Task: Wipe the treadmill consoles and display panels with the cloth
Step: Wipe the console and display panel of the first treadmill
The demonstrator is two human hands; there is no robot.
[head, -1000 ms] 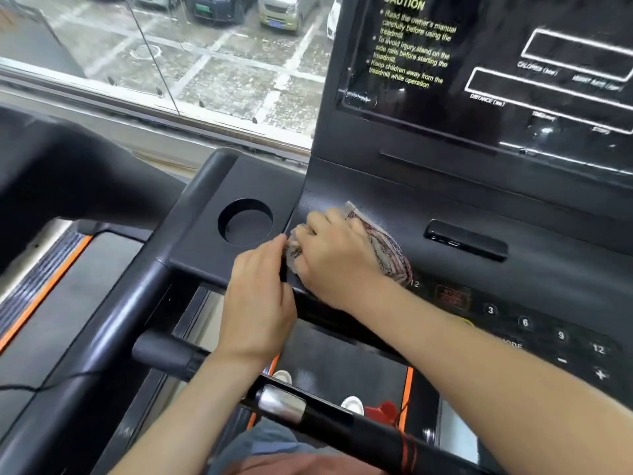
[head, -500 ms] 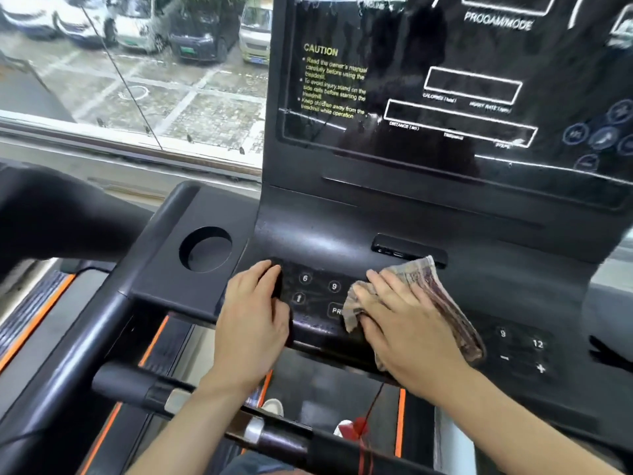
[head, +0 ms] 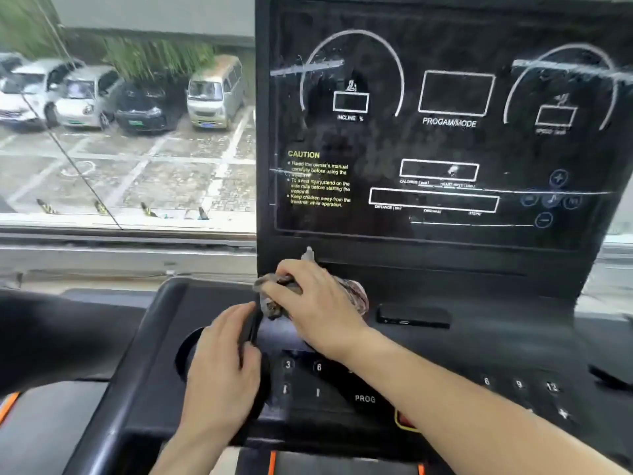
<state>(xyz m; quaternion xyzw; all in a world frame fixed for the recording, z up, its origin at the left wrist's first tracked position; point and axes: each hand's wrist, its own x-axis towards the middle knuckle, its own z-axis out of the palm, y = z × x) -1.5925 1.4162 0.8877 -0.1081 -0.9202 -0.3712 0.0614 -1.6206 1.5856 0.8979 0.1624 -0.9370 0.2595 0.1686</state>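
cars [head: 85,97]: parked outside the window, far left of the console [head: 479,347].
cup holder [head: 183,354]: round hole at the console's left, partly under the left hand.
left hand [head: 219,365]: fingers and thumb clasp the console's left edge.
cloth [head: 356,294]: bunched on the console's upper left.
right hand [head: 315,303]: fingers curled round the cloth, pressing it down.
display panel [head: 445,132]: upright behind the console, streaked.

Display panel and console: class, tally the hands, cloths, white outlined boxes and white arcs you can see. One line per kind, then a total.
hands: 2 (left hand, right hand)
cloth: 1
white outlined boxes: 5
white arcs: 2
total: 10
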